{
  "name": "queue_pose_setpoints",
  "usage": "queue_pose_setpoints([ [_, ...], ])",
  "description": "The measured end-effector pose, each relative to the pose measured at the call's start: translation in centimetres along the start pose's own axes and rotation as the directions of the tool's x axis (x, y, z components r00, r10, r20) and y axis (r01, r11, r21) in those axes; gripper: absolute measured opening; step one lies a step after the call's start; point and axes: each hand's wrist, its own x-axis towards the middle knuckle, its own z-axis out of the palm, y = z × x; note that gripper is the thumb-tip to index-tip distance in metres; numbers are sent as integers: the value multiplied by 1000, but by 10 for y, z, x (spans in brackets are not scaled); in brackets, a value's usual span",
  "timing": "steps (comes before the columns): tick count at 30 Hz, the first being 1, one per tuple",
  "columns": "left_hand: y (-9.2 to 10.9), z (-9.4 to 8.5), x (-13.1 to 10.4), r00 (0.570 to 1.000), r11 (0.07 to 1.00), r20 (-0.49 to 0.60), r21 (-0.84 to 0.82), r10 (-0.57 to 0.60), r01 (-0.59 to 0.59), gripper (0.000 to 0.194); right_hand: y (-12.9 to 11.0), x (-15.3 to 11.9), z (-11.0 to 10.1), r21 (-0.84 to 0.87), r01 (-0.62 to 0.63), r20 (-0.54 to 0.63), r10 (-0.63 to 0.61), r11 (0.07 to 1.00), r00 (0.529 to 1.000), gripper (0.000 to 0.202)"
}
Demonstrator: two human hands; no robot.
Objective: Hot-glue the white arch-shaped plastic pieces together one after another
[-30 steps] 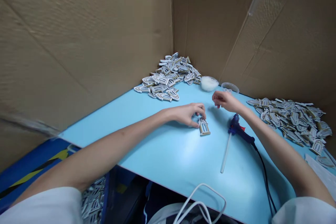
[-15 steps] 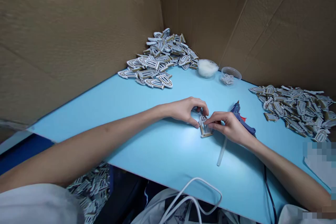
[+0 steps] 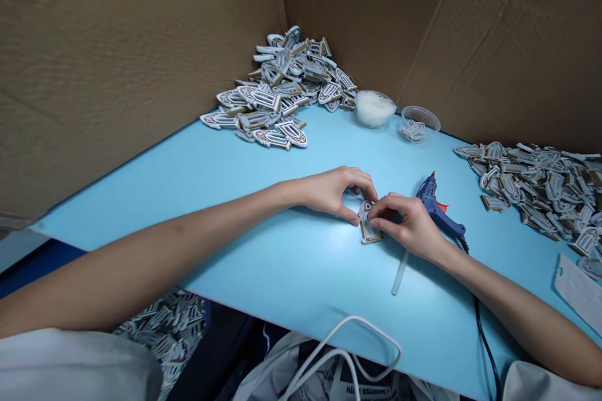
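White cable (image 3: 355, 317): being seen looping at six o'clock from the piece.
Arched piece (image 3: 372, 240): being rested on the blue table (image 3: 282, 257), between both hands.
Left hand (image 3: 333, 191): being curled half-open, thumb at the left edge.
Right hand (image 3: 414, 225): being bent nearly closed over the right side; grip can't be told.
Handling: best being done lightly, base flat.
Glue gun (image 3: 438, 214): being seen lying towards two-thirty.

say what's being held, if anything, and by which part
Seemingly the small arch piece: the left hand has its thumb at the left edge, the right hand its fingertips at the right side. Actual grip is unclear.
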Motion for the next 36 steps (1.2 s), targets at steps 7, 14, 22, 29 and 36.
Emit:
queue_pose_setpoints([
  [7, 1, 0, 0, 1000, 1000, -2, 14, -14, 15, 36, -1, 1, 0, -68, 139, 0, -140, 988, 990, 10],
  [14, 0, 1, 0, 1000, 1000, -3, 25, -15, 15, 37, 6, -2, 4, -136, 152, 4, -153, 979, 988, 12],
  [22, 8, -2, -2, 1000, 998, 8, 57, 3, -3, 35, -15, -8, -22, -439, 87, 17, -88, 894, 996, 23],
  [29, 9, 1, -2, 995, 994, 56, 63, 87, -90, 15, -1, -61, -63, -892, -244, -174, 210, 381, 962, 20],
  [36, 11, 8, 0, 998, 995, 6, 80, 57, -57, 18, 37, -66, -50, -613, -348, -317, 182, 709, 931, 29],
])
